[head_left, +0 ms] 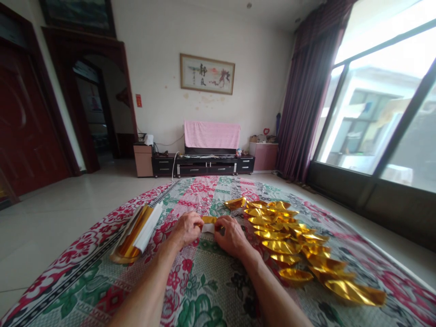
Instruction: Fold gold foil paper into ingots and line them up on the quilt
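Observation:
Between my two hands is a small piece of gold foil paper (pixel 208 220), its white backing showing on the near side. My left hand (pixel 188 228) pinches its left end, fingers closed. At the opposite end my right hand (pixel 230 234) grips the paper with curled fingers. Both hands are low over the middle of the flowered tablecloth (pixel 190 277). To the right lie several folded gold paper ingots (pixel 282 247), boat-shaped and shiny, in rough rows. A loose stack of gold and white foil sheets (pixel 138 234), curled at the edges, rests left of my left hand.
The round table's edge curves around in front. Beyond it stand a low black TV cabinet (pixel 207 167) and a television under a pink cloth (pixel 211 134). A purple curtain (pixel 303 95) and large windows are on the right, a dark red door (pixel 27 113) on the left.

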The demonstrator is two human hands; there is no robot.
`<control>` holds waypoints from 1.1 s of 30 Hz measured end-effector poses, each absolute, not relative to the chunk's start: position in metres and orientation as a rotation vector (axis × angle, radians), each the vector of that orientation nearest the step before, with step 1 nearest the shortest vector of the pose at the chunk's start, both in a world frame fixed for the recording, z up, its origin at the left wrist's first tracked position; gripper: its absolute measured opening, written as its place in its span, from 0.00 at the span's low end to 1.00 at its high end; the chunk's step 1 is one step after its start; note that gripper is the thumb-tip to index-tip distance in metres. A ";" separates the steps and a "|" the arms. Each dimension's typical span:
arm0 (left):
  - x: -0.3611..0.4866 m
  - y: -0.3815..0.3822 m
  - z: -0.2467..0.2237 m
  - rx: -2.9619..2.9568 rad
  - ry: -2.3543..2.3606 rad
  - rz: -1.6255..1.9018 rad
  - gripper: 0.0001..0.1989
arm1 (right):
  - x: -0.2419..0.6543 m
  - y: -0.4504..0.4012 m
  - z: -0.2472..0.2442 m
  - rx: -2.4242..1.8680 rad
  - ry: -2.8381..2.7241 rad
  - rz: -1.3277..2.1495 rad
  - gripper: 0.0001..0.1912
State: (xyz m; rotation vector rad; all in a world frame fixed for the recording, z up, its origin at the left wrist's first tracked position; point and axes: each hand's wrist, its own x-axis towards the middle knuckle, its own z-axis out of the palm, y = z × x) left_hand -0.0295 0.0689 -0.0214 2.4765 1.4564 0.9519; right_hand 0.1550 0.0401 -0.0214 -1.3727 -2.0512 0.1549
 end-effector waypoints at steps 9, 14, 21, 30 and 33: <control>-0.035 0.073 -0.027 2.423 1.366 0.957 0.17 | 0.164 0.054 -0.026 -1.310 -2.132 0.298 0.11; -0.036 0.073 -0.027 2.407 1.357 0.964 0.17 | 0.165 0.050 -0.028 -1.275 -2.125 0.210 0.09; -0.036 0.071 -0.024 2.396 1.342 0.970 0.16 | 0.165 0.041 -0.023 -1.217 -2.154 0.107 0.08; -0.037 0.071 -0.025 2.388 1.322 1.024 0.13 | 0.162 0.040 -0.022 -1.282 -2.067 0.133 0.04; -0.037 0.072 -0.027 2.394 1.312 1.039 0.12 | 0.163 0.041 -0.023 -1.198 -2.068 0.176 0.05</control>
